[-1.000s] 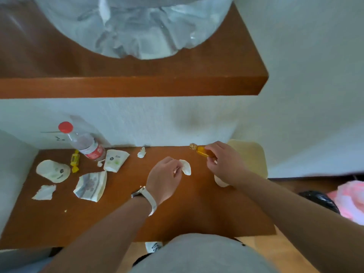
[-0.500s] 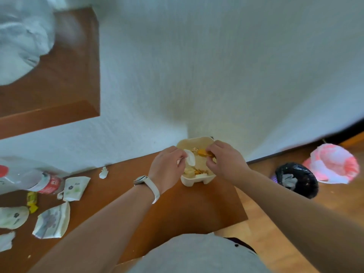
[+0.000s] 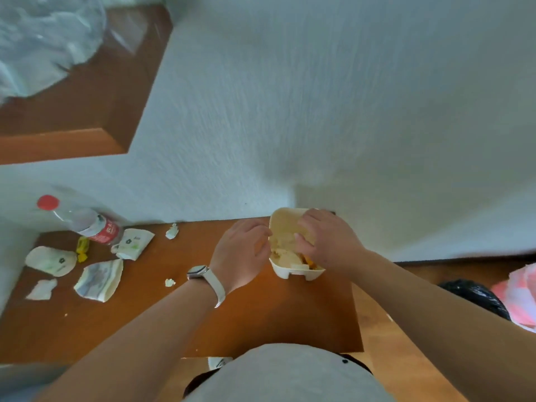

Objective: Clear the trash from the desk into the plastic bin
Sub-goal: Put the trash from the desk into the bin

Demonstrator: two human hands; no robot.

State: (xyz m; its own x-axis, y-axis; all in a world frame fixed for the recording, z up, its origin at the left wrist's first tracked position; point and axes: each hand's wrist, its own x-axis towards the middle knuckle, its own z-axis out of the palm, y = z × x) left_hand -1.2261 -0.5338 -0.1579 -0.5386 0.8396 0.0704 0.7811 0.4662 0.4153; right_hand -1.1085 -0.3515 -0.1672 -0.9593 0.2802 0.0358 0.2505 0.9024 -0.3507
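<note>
Both hands are at the cream plastic bin (image 3: 298, 274) on the desk (image 3: 261, 320): the right hand (image 3: 322, 242) reaches inside, fingers curled over scraps; the left hand (image 3: 240, 253) rests loosely against its near wall, whether gripping I cannot tell. Off beyond the left hand lie paper wrappers (image 3: 100, 280) and a bottle (image 3: 84, 223), light and crushable, best pinched by an edge or taken by the neck.

A cream plastic bin (image 3: 295, 274) sits at the brown wooden bench's (image 3: 261, 323) far right, with a clear plastic bottle (image 3: 84, 221) and crumpled paper wrappers (image 3: 100, 280) far left.
</note>
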